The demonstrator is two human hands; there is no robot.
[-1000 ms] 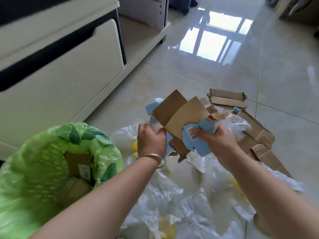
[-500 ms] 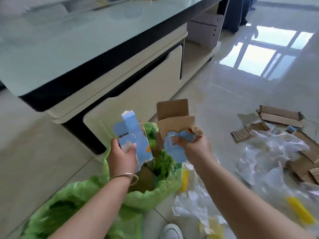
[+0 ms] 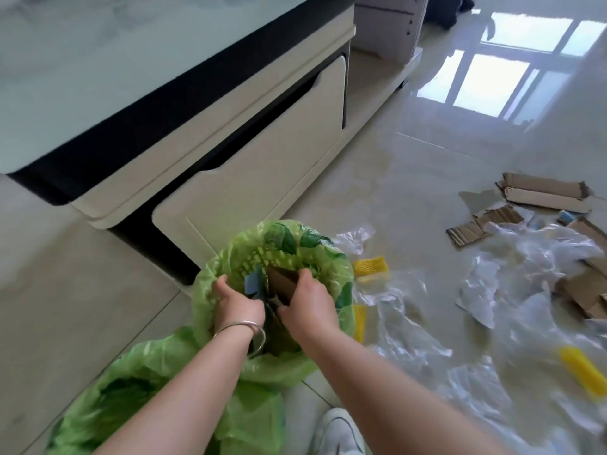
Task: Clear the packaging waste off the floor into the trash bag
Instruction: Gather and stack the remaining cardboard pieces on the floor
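Observation:
A green trash bag (image 3: 331,267) stands open on the floor beside the cabinet. Both my hands reach down into its mouth. My left hand (image 3: 236,305), with a silver bangle on the wrist, grips a blue carton piece (image 3: 253,281). My right hand (image 3: 308,300) grips a brown cardboard piece (image 3: 281,281), pushed against the blue one inside the bag. More waste lies on the floor to the right: clear plastic wrap (image 3: 512,277), yellow foam netting (image 3: 370,267) and torn cardboard (image 3: 545,192).
A cream TV cabinet (image 3: 249,165) with a dark-edged glass top stands close behind the bag. My white shoe (image 3: 338,428) is at the bottom, next to the bag. Another yellow net (image 3: 581,372) lies at the far right. Glossy tiles stretch toward the window reflection.
Both hands carried the blue carton and brown cardboard from the floor pile over to the bag and lowered them into its mouth. The view swung left and down.

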